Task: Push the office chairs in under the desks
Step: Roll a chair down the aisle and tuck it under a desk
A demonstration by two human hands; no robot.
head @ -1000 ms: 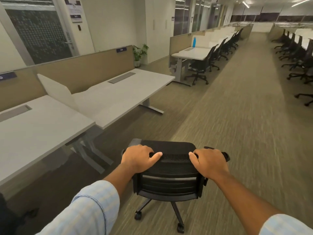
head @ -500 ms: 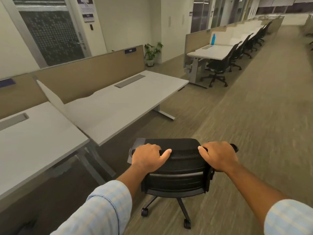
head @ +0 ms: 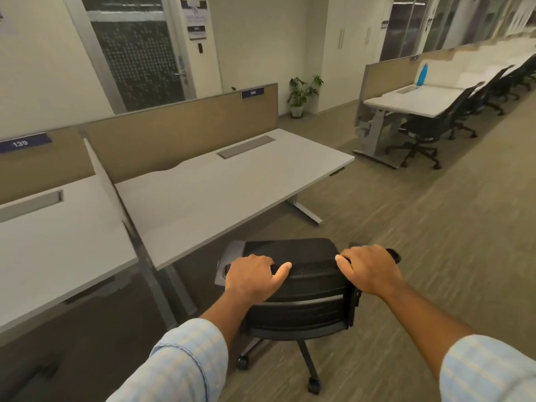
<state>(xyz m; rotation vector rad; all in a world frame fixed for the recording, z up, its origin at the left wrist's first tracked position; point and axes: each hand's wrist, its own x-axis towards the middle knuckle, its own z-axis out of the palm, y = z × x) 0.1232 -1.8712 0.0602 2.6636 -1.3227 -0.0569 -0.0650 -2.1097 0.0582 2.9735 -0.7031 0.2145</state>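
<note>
A matt black mesh back was seen on the chair (head: 301,288) at lower centre, smooth matt grey tops on the desks (head: 220,192), and rough woven carpet (head: 435,227) at right.

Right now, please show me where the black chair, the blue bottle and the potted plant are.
black chair (head: 301,309): head view, back of the backrest.
blue bottle (head: 422,74): head view, its body.
potted plant (head: 301,89): head view, its leaves.

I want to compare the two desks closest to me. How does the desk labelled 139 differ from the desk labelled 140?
Desk 139 lies at the left, cut off by the picture's edge; desk 140 shows whole, with its end foot. The chair, held by the left hand and right hand, stands in front of desk 140, not desk 139. Both have bare pale tops, a grey cable flap and a tan back panel.
</note>
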